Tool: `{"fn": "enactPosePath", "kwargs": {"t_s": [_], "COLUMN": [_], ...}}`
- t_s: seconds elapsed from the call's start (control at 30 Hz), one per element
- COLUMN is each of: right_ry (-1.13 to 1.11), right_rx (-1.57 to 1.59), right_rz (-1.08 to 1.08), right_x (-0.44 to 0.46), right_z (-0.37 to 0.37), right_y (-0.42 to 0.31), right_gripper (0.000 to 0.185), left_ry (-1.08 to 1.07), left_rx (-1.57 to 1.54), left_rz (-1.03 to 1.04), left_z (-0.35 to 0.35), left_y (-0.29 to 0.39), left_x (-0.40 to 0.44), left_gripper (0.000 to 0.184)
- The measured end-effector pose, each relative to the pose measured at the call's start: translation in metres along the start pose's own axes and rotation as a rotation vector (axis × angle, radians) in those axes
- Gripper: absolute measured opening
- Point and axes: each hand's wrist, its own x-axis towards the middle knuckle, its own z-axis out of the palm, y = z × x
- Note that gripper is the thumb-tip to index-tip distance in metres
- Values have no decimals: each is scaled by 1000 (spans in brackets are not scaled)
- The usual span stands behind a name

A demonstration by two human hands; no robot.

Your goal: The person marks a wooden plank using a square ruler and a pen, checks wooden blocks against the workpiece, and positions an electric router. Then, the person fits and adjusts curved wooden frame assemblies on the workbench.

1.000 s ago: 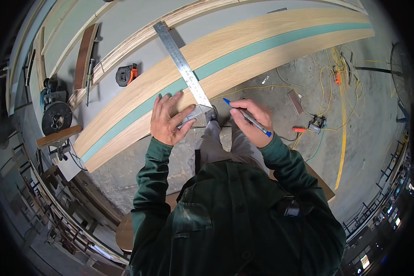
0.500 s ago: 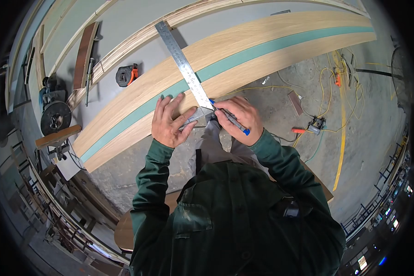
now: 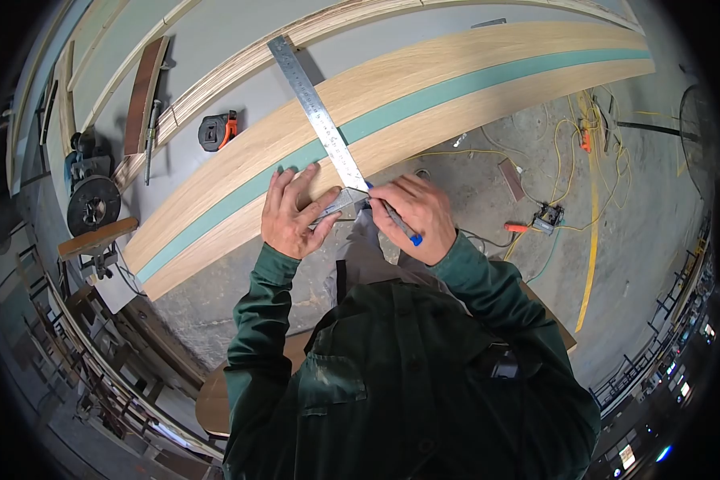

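Note:
A long wooden board point(image 3: 448, 102) with a green stripe point(image 3: 408, 102) lies across the view. A metal try square point(image 3: 316, 110) is laid over it, its ruled blade crossing the stripe and its stock by the near edge. My left hand point(image 3: 290, 214) grips the stock between thumb and index finger, while its other fingers rest spread on the board. In my right hand point(image 3: 418, 214) is a grey pen point(image 3: 400, 224) with blue ends, pinched in the fingers at the blade's near end. The pen's tip is hidden by the fingers.
Behind the board lie a tape measure point(image 3: 218, 130), a brown wood strip point(image 3: 146, 96) and a threaded clamp bar point(image 3: 151, 142). A power tool point(image 3: 94, 204) sits at the left. On the concrete floor to the right are yellow cords point(image 3: 574, 144) and a small tool point(image 3: 547, 218).
My right hand has shifted slightly left, and the pen has tilted more upright, its rear end moving left and down. My left hand and the square stay nearly in place.

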Motion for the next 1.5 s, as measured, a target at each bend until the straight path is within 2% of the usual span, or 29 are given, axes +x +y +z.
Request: {"fn": "enactPosePath", "kwargs": {"t_s": [0.27,0.37,0.57,0.67,0.8,1.2,1.3,1.37,1.5], "right_ry": [45,37,82,101,142,152,182,209,235], "right_rx": [77,73,109,115,132,188,170,249,272], "right_rz": [75,181,318,335,345,327,315,389,360], "right_x": [-45,-72,-96,-98,-100,-94,-89,-84,-62], "right_z": [-15,-24,-37,-45,-50,-55,-57,-60,-65], "right_y": [7,17,28,32,40,51,53,52,49], "right_gripper": [16,17,16,17,17,20,19,18,19], "left_ry": [-2,-5,17,51,6,58,48,43,41], "left_rx": [-28,-40,-70,-88,-78,-38,-34,-40,-31], "left_rz": [-4,-5,33,8,53,47,46,38,45], "left_z": [-3,-4,26,35,39,51,51,50,50], "left_y": [-2,2,24,38,42,48,48,48,49], "left_x": [-10,-9,33,54,54,57,57,57,57], "left_gripper": [34,34,36,37,36,42,43,44,46]}}
